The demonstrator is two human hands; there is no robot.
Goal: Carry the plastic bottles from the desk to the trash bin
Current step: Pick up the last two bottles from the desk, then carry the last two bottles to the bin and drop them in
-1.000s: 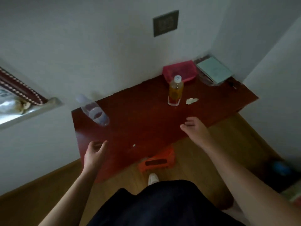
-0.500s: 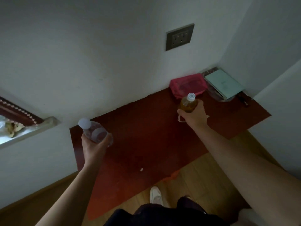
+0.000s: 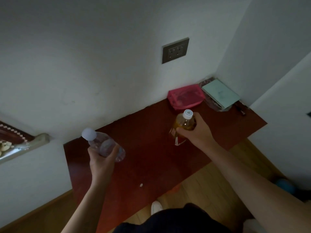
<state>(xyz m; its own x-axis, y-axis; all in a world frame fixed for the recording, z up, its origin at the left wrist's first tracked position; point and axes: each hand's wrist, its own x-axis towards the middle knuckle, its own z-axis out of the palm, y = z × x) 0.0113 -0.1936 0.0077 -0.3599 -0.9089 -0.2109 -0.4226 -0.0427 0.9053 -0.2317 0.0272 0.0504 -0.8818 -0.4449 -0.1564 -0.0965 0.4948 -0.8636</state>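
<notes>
A clear plastic bottle (image 3: pixel 102 143) with a white cap is held in my left hand (image 3: pixel 101 163), over the left part of the dark red desk (image 3: pixel 151 158). An amber-filled bottle (image 3: pixel 183 124) with a white cap and a loose label is gripped by my right hand (image 3: pixel 196 132) over the desk's middle-right. Both bottles look slightly tilted; whether their bases touch the desk I cannot tell. No trash bin is in view.
A pink pouch (image 3: pixel 186 96) and a pale green book (image 3: pixel 220 93) on a clear bag lie in the desk's far right corner. A wall socket (image 3: pixel 175 50) sits above. A window ledge (image 3: pixel 25 145) juts out at left. A white crumb (image 3: pixel 141 185) lies near the desk's front edge.
A second ago both hands were open and short of the bottles. They reached forward and closed on them; since half a second ago both bottles have shifted slightly toward me.
</notes>
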